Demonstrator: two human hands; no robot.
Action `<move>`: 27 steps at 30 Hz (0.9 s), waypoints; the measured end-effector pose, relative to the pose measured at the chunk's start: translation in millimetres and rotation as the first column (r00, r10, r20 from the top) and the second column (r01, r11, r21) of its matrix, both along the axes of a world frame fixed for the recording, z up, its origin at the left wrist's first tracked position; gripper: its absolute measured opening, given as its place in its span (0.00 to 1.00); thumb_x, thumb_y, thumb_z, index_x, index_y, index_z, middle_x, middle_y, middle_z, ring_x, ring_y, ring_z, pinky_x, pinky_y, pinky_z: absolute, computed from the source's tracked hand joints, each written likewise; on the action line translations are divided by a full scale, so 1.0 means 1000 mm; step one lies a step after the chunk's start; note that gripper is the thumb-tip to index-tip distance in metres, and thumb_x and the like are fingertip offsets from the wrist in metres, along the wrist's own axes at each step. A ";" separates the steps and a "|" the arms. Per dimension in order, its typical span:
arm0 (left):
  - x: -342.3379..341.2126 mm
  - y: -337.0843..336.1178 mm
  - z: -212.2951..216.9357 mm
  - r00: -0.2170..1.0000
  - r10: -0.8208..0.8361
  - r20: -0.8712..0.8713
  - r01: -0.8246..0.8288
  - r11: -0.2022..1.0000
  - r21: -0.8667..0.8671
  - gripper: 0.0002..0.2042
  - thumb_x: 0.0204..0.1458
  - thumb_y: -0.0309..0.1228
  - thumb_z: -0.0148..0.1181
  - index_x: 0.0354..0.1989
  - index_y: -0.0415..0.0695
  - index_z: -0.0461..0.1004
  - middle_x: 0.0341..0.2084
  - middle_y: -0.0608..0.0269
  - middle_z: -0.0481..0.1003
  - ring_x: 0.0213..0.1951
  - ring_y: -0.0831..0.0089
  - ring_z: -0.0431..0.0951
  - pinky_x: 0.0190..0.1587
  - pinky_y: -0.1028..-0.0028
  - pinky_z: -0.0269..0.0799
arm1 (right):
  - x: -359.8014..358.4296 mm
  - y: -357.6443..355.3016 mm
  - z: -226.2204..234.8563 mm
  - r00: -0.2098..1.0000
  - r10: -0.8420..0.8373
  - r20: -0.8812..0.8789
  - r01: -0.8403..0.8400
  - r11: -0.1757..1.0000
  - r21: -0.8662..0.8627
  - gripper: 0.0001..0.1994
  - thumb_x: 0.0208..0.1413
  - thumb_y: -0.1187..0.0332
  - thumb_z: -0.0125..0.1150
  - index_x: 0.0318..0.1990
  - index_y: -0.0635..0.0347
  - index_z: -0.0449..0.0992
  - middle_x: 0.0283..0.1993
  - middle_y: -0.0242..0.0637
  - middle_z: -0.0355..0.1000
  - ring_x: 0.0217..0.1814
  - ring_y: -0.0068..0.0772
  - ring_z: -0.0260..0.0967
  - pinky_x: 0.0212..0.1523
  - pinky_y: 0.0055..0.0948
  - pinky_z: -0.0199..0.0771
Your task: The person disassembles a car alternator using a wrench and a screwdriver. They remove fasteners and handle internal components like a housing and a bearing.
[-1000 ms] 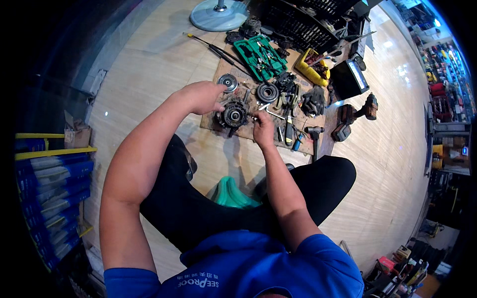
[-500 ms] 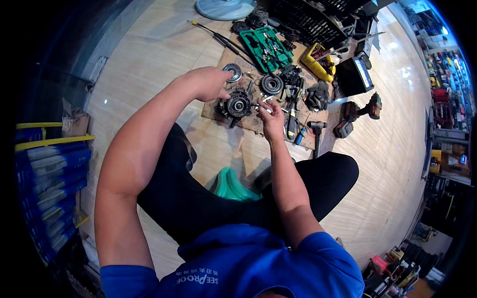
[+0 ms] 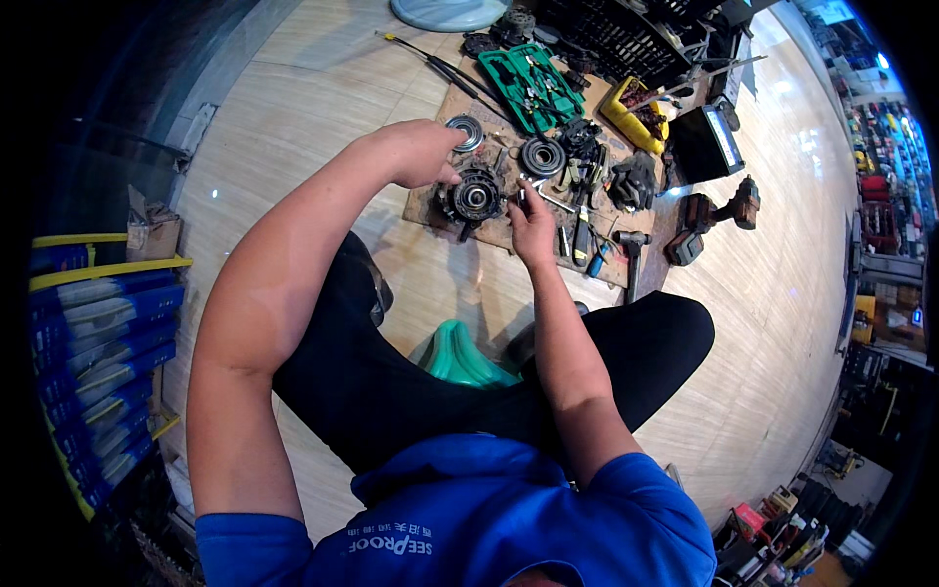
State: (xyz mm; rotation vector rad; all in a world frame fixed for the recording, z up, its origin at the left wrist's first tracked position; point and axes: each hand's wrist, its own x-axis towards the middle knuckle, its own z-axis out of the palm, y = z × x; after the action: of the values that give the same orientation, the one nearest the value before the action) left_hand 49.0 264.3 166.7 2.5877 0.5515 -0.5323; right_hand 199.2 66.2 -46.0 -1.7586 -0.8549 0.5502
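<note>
Compared w/ half a sec. ago, the R hand [image 3: 532, 233] shows its fingers drawn closer together; the L hand keeps its place at the work. Viewpoint also shifts slightly, so all parts on the mat appear displaced together.

Main item: round dark assembly [image 3: 477, 199], seated on the brown cardboard mat [image 3: 421, 203], its circular face and bright centre turned up. Location: btwn the two hands, near edge of mat.

L hand [image 3: 423, 155]: thumb and fingers stand apart. Thumb is at the upper L rim of the assembly; fingertips reach to the metal disc [image 3: 466, 134] just beyond (contact w/ the disc cannot be confirmed).

R hand: narrow, fingertips up, immediately R of the assembly. Small bright metal shows at the tips; whether it is gripped, cannot tell.

Adjacent parts, from where I stand: dark ring part [image 3: 543, 157] beyond the R hand; blue-handled screwdriver [image 3: 598, 262] and hammer-like tool [image 3: 634, 240] to the R; dark glove [image 3: 634, 181] farther up. Far side: green tool case [image 3: 503, 93], lid open, and yellow bin [image 3: 636, 132] w/ dark red contents. Off-mat, R: black box [image 3: 696, 149] and cordless power tool [image 3: 743, 203].
</note>
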 end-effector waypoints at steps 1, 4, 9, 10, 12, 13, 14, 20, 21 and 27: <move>-0.002 0.001 -0.005 0.999 -0.004 0.051 0.003 1.000 0.024 0.28 0.52 0.41 0.66 0.59 0.41 0.67 0.47 0.43 0.76 0.51 0.48 0.75 0.53 0.57 0.71 | 0.001 -0.001 -0.002 0.985 0.028 0.172 -0.029 1.000 0.001 0.18 0.56 0.80 0.56 0.55 0.58 0.75 0.39 0.37 0.74 0.35 0.27 0.72 0.38 0.26 0.74; 0.000 0.000 0.003 1.000 -0.003 0.016 0.002 1.000 0.012 0.30 0.53 0.41 0.65 0.62 0.42 0.65 0.49 0.42 0.75 0.53 0.47 0.74 0.55 0.58 0.70 | 0.006 -0.002 -0.004 0.921 0.059 0.386 -0.092 0.994 0.067 0.14 0.52 0.82 0.58 0.46 0.58 0.78 0.40 0.40 0.73 0.38 0.33 0.71 0.40 0.28 0.73; -0.001 0.000 0.008 0.999 0.009 -0.038 -0.009 1.000 -0.006 0.32 0.53 0.41 0.65 0.65 0.43 0.63 0.51 0.42 0.73 0.55 0.48 0.72 0.57 0.58 0.69 | -0.014 -0.003 0.014 0.968 -0.019 0.249 0.007 0.999 0.048 0.15 0.50 0.75 0.67 0.46 0.57 0.77 0.44 0.42 0.71 0.38 0.39 0.71 0.39 0.31 0.73; 0.000 0.000 0.008 0.999 0.010 -0.039 -0.010 1.000 -0.010 0.32 0.53 0.41 0.65 0.65 0.43 0.63 0.51 0.42 0.73 0.55 0.48 0.73 0.57 0.58 0.69 | -0.015 -0.002 0.013 0.976 -0.037 0.213 0.027 0.998 0.048 0.15 0.50 0.74 0.68 0.47 0.57 0.77 0.45 0.42 0.71 0.38 0.38 0.70 0.39 0.30 0.72; 0.001 -0.001 0.010 0.999 0.004 -0.033 -0.005 1.000 -0.015 0.31 0.53 0.40 0.65 0.64 0.42 0.63 0.50 0.42 0.74 0.54 0.48 0.73 0.57 0.58 0.69 | -0.012 -0.003 0.006 0.984 -0.051 0.169 0.047 0.998 0.029 0.15 0.51 0.73 0.67 0.48 0.56 0.77 0.45 0.42 0.71 0.37 0.35 0.70 0.38 0.29 0.72; 0.001 -0.001 0.010 1.000 0.000 -0.027 -0.001 1.000 -0.015 0.31 0.53 0.40 0.65 0.64 0.42 0.64 0.50 0.42 0.74 0.54 0.48 0.73 0.56 0.58 0.69 | -0.010 -0.004 0.002 0.982 -0.047 0.185 0.040 0.998 0.040 0.15 0.51 0.74 0.66 0.49 0.57 0.77 0.46 0.43 0.72 0.38 0.35 0.70 0.39 0.29 0.72; 0.000 -0.001 0.010 1.000 0.000 -0.022 0.000 1.000 -0.016 0.31 0.53 0.40 0.65 0.64 0.42 0.64 0.50 0.43 0.74 0.54 0.48 0.73 0.56 0.58 0.70 | -0.009 -0.004 0.003 0.979 -0.040 0.200 0.030 0.998 0.052 0.15 0.52 0.74 0.65 0.49 0.57 0.77 0.46 0.43 0.72 0.39 0.36 0.71 0.40 0.29 0.73; 0.000 0.001 0.008 1.000 0.008 -0.022 -0.009 1.000 -0.018 0.31 0.53 0.40 0.65 0.64 0.41 0.64 0.51 0.43 0.74 0.54 0.48 0.73 0.57 0.58 0.69 | -0.007 -0.008 -0.005 0.994 0.030 0.101 -0.035 0.998 0.048 0.16 0.53 0.78 0.60 0.51 0.61 0.75 0.50 0.44 0.74 0.46 0.38 0.75 0.48 0.30 0.74; 0.002 0.000 0.009 1.000 0.001 -0.024 -0.002 1.000 -0.012 0.31 0.53 0.40 0.65 0.64 0.41 0.64 0.51 0.43 0.74 0.54 0.48 0.73 0.57 0.58 0.69 | -0.004 -0.009 -0.010 0.999 0.040 -0.001 -0.040 0.999 0.033 0.16 0.54 0.79 0.59 0.51 0.62 0.75 0.51 0.44 0.74 0.47 0.38 0.75 0.49 0.30 0.74; -0.005 0.003 -0.006 0.995 -0.005 0.097 0.002 0.999 0.037 0.23 0.52 0.41 0.66 0.53 0.41 0.71 0.44 0.46 0.78 0.49 0.49 0.77 0.51 0.57 0.73 | 0.002 -0.010 0.008 0.731 0.066 -0.679 0.085 0.979 0.187 0.14 0.57 0.81 0.56 0.51 0.63 0.72 0.55 0.40 0.75 0.49 0.31 0.75 0.49 0.29 0.76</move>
State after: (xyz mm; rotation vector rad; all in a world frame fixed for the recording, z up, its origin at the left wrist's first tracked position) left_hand 43.9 267.4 160.3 2.6339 0.5289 -0.3986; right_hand 200.9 56.4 -37.8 -1.2126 -0.3514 0.9889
